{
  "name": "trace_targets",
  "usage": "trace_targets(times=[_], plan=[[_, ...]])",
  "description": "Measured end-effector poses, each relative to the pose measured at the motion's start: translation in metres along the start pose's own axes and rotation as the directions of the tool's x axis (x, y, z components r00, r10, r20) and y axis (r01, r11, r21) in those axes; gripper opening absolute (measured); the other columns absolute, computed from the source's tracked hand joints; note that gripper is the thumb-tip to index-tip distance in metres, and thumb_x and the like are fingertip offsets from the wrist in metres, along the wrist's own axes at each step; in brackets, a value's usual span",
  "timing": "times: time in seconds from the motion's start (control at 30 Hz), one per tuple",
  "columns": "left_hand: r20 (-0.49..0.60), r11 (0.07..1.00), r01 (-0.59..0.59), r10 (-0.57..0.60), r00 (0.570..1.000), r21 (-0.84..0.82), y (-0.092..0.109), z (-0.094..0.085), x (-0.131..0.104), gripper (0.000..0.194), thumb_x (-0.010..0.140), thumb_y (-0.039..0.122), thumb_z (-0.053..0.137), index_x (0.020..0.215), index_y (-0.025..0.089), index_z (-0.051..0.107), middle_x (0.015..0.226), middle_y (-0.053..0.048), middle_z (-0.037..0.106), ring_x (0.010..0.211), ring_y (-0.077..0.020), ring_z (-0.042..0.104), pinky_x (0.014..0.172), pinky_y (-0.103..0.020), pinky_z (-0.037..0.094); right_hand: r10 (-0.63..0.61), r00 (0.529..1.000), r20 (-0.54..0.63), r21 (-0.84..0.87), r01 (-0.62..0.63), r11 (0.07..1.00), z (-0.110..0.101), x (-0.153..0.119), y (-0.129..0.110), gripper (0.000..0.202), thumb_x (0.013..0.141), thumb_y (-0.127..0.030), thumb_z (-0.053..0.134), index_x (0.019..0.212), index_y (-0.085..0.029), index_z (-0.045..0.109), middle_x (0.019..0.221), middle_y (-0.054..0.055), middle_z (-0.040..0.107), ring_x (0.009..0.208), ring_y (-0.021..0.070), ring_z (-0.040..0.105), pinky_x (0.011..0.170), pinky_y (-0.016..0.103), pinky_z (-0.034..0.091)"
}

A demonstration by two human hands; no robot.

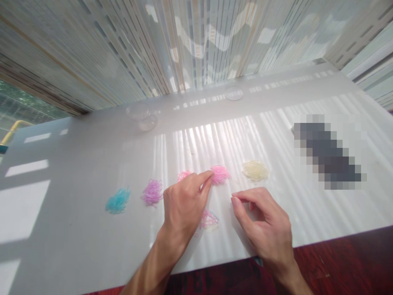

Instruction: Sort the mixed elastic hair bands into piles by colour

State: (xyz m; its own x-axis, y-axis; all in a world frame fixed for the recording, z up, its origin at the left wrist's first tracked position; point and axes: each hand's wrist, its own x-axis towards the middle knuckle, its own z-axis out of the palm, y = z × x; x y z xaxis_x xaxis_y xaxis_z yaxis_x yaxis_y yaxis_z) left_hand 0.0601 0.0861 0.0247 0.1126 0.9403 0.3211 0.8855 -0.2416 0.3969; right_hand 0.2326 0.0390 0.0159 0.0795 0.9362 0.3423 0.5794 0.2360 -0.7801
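Small piles of thin coloured strands lie in a row on the white table: blue (118, 200), purple (152, 192), coral pink (184, 175), light pink (220, 174) and pale yellow (255, 170). My left hand (187, 200) pinches at the left edge of the light pink pile and partly covers the coral one; anything between its fingertips is too small to make out. Just below it lies a mixed pile (209, 220), partly hidden. My right hand (265, 217) is closed in a pinch below the yellow pile, and whatever it holds cannot be made out.
Clear round dishes (137, 111) and a smaller one (148, 122) stand at the back left of the white table (82, 164). Another clear round piece (233, 93) lies near the curtain (196, 45). A blurred dark object (328, 151) is at the right.
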Motion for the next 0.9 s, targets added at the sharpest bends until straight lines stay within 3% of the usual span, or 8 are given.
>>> trace_targets(times=[0.17, 0.3, 0.4, 0.5, 0.57, 0.77, 0.9], plan=[[-0.086, 0.996, -0.05, 0.043, 0.995, -0.071, 0.001, -0.006, -0.001, 0.013, 0.095, 0.022, 0.07, 0.098, 0.023, 0.083, 0.066, 0.002, 0.073, 0.052, -0.0104, 0.056, 0.056, -0.023, 0.044, 0.006, 1.0, 0.012, 0.0, -0.006, 1.0, -0.001, -0.001, 0.0, 0.007, 0.096, -0.018, 0.066, 0.091, -0.023, 0.068, 0.082, 0.001, 0.068, 0.074, 0.0159, 0.062, 0.067, 0.029, 0.051], [-0.187, 0.992, -0.067, 0.047, 0.981, -0.102, -0.015, -0.031, -0.012, 0.012, 0.095, 0.023, 0.071, 0.098, 0.021, 0.082, 0.061, 0.003, 0.067, 0.05, -0.0087, 0.049, 0.055, -0.022, 0.043, 0.006, 1.0, 0.007, -0.009, -0.006, 1.0, -0.001, -0.001, 0.0, 0.009, 0.096, -0.02, 0.065, 0.09, -0.024, 0.068, 0.08, 0.001, 0.068, 0.072, 0.0165, 0.062, 0.064, 0.03, 0.05], [-0.248, 0.994, 0.088, -0.103, 0.963, -0.071, -0.044, -0.057, -0.032, 0.011, 0.094, 0.026, 0.072, 0.095, 0.021, 0.082, 0.057, 0.006, 0.055, 0.049, -0.008, 0.04, 0.053, -0.022, 0.04, 0.018, 1.0, 0.005, -0.031, -0.018, 0.999, -0.001, -0.002, 0.001, 0.008, 0.096, -0.022, 0.065, 0.09, -0.025, 0.068, 0.08, 0.001, 0.068, 0.071, 0.0171, 0.062, 0.063, 0.031, 0.049], [-0.257, 0.953, 0.302, -0.3, 0.919, -0.034, -0.073, -0.076, -0.053, 0.013, 0.091, 0.029, 0.074, 0.096, 0.021, 0.083, 0.053, 0.009, 0.029, 0.048, -0.0077, 0.027, 0.05, -0.021, 0.033, 0.016, 1.0, 0.007, -0.056, -0.016, 0.998, 0.001, -0.004, 0.004, 0.007, 0.096, -0.025, 0.066, 0.09, -0.026, 0.069, 0.081, 0.0, 0.069, 0.07, 0.0175, 0.062, 0.065, 0.032, 0.049], [-0.242, 0.938, 0.346, -0.34, 0.909, -0.017, -0.085, -0.081, -0.063, 0.015, 0.091, 0.031, 0.073, 0.095, 0.02, 0.083, 0.053, 0.01, 0.025, 0.048, -0.0076, 0.025, 0.049, -0.021, 0.032, 0.028, 1.0, 0.013, -0.071, -0.027, 0.997, 0.002, -0.006, 0.005, 0.009, 0.097, -0.029, 0.066, 0.089, -0.027, 0.069, 0.08, 0.001, 0.069, 0.069, 0.0183, 0.062, 0.066, 0.033, 0.049], [-0.255, 0.984, 0.149, -0.12, 0.959, 0.1, -0.091, -0.071, -0.067, 0.017, 0.095, 0.026, 0.068, 0.096, 0.019, 0.084, 0.055, 0.005, 0.056, 0.048, -0.0081, 0.041, 0.052, -0.021, 0.039, 0.083, 0.996, 0.006, -0.135, -0.082, 0.987, 0.003, -0.007, 0.006, 0.017, 0.096, -0.042, 0.066, 0.088, -0.028, 0.07, 0.082, 0.002, 0.069, 0.069, 0.0203, 0.061, 0.068, 0.035, 0.049], [-0.225, 0.981, 0.083, -0.042, 0.973, 0.176, -0.096, -0.069, -0.07, 0.018, 0.097, 0.025, 0.066, 0.102, 0.02, 0.083, 0.058, 0.003, 0.063, 0.05, -0.0088, 0.048, 0.054, -0.021, 0.041, 0.073, 0.997, 0.015, -0.157, -0.07, 0.985, 0.003, -0.006, 0.006, 0.019, 0.096, -0.043, 0.065, 0.088, -0.028, 0.07, 0.082, 0.002, 0.07, 0.072, 0.0206, 0.062, 0.068, 0.035, 0.049]])
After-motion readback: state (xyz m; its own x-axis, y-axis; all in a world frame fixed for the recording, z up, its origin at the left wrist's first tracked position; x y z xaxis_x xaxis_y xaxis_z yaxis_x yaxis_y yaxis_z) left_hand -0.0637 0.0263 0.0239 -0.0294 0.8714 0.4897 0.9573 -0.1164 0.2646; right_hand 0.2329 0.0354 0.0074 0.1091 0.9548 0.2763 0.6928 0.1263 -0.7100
